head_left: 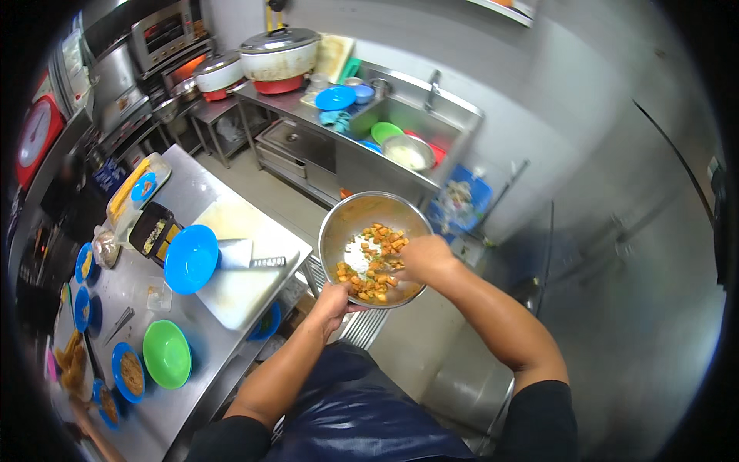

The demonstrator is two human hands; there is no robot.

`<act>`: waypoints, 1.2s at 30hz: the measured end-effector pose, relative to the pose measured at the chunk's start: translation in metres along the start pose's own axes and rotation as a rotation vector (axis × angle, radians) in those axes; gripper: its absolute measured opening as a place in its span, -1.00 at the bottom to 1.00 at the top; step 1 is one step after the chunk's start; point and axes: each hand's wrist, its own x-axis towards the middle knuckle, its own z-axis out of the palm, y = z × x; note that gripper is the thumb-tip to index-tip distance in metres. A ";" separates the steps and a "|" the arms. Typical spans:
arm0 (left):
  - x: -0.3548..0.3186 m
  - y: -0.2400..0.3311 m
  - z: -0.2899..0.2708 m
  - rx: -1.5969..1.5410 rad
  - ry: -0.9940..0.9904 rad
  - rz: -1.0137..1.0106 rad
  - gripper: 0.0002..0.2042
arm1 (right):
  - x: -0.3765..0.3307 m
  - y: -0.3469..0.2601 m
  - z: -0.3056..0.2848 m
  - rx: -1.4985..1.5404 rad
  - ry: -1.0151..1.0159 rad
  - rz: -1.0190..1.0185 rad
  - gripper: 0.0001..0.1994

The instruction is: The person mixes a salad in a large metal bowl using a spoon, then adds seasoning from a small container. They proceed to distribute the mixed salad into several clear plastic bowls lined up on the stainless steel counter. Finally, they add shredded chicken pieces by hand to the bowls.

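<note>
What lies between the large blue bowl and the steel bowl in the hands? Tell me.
In the head view, the cleaver on the white cutting board lies between the large blue bowl and the steel bowl, its handle toward the steel bowl.

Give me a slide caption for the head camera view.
Beside a worktop, the left hand holds a metal bowl while the right hand reaches among orange cubes near a white heap.
</note>
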 end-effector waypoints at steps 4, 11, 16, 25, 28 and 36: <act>0.107 0.060 -0.003 -0.015 0.069 0.031 -0.54 | 0.133 0.074 -0.044 -0.192 0.243 -0.029 -0.71; 0.281 0.143 0.017 -0.179 0.238 0.116 -0.51 | 0.330 0.128 -0.064 -0.012 -0.139 -0.170 -0.46; 0.350 0.223 0.012 -0.227 0.269 0.160 -0.49 | 0.462 0.162 -0.115 0.098 0.044 -0.215 -0.38; 0.464 0.311 -0.060 -0.338 0.518 0.213 -0.58 | 0.678 0.111 -0.164 -0.092 -0.002 -0.766 -0.42; 0.470 0.348 -0.113 -0.403 0.669 0.255 -0.56 | 0.707 0.077 -0.249 -0.193 -0.078 -0.832 -0.46; 0.524 0.447 -0.233 -0.517 0.841 0.465 -0.44 | 0.888 -0.072 -0.276 -0.153 0.214 -1.017 -0.54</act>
